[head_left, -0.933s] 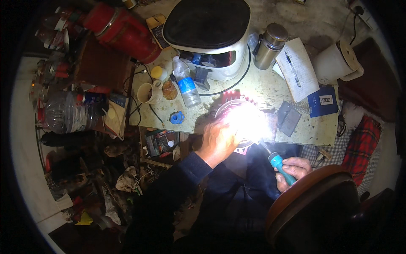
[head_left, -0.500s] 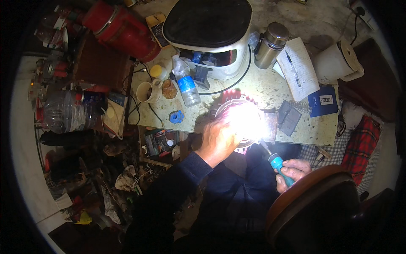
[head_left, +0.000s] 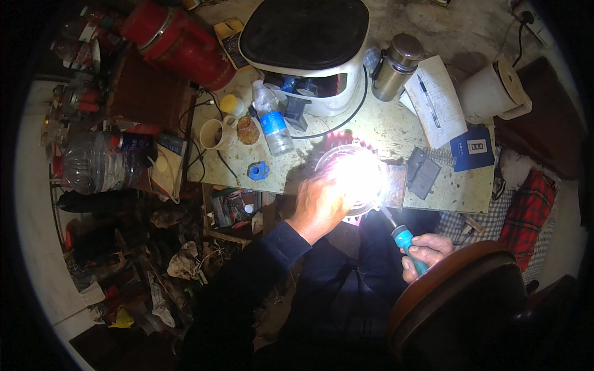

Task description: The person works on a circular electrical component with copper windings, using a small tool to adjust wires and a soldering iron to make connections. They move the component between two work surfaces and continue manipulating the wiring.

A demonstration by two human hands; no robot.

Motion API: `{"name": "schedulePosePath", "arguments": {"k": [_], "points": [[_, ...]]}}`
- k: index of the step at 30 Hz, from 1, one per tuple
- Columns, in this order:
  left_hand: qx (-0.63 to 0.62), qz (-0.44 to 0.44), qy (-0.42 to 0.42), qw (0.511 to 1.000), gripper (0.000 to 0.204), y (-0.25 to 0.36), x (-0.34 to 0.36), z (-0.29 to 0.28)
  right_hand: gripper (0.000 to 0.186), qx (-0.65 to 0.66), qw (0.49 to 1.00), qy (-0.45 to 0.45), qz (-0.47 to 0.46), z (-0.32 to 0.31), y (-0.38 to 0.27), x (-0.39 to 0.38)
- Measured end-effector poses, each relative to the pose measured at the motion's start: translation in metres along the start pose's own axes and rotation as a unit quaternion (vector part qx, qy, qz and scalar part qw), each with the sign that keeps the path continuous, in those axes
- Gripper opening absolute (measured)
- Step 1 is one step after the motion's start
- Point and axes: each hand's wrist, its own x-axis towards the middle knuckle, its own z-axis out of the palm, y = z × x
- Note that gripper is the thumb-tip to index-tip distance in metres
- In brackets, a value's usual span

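Observation:
My left hand (head_left: 317,205) grips a round part with a toothed rim (head_left: 355,219) at the table's front edge, above my lap. Strong glare washes out most of the part and hides my left fingertips. Pinkish teeth show along its far side. From the lower right, my right hand (head_left: 429,251) is closed around the teal handle of a tool with a slim metal shaft (head_left: 403,237). The shaft points up and left to the part's near right rim; whether its tip touches is lost in the glare. A flat brownish block (head_left: 396,185) lies just right of the part.
On the table (head_left: 297,167) stand a white box-shaped appliance (head_left: 334,108), a clear bottle (head_left: 276,136), a cup (head_left: 211,133) and a steel flask (head_left: 390,74). A blue knob (head_left: 258,170) and black plastic piece (head_left: 424,174) lie nearer. A brown rounded object (head_left: 448,272) blocks the lower right.
The teal-handled tool and my right hand have shifted very slightly left. My left hand and the round part keep their place.

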Motion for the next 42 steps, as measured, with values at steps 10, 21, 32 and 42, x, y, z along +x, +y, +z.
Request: {"name": "schedulePosePath", "arguments": {"k": [10, 21, 32, 42], "points": [[-0.014, -0.005, 0.003, 1.000, 0.025, 0.007, 0.004, -0.004, 0.035, 0.007, 1.000, -0.011, 0.007, -0.001, -0.002, 0.001], [-0.005, -0.004, 0.000, 1.000, 0.022, 0.004, 0.003, -0.003, 0.033, 0.012, 0.999, 0.002, 0.034, 0.001, -0.005, -0.004], [-0.057, -0.002, 0.042, 0.998, 0.013, 0.007, 0.004, -0.003, 0.032, -0.004, 0.999, -0.038, 0.000, -0.005, -0.012, 0.006], [0.000, -0.002, -0.021, 1.000, 0.025, 0.008, 0.006, -0.012, 0.030, 0.030, 0.991, -0.027, 0.124, -0.007, -0.029, 0.015]]}}
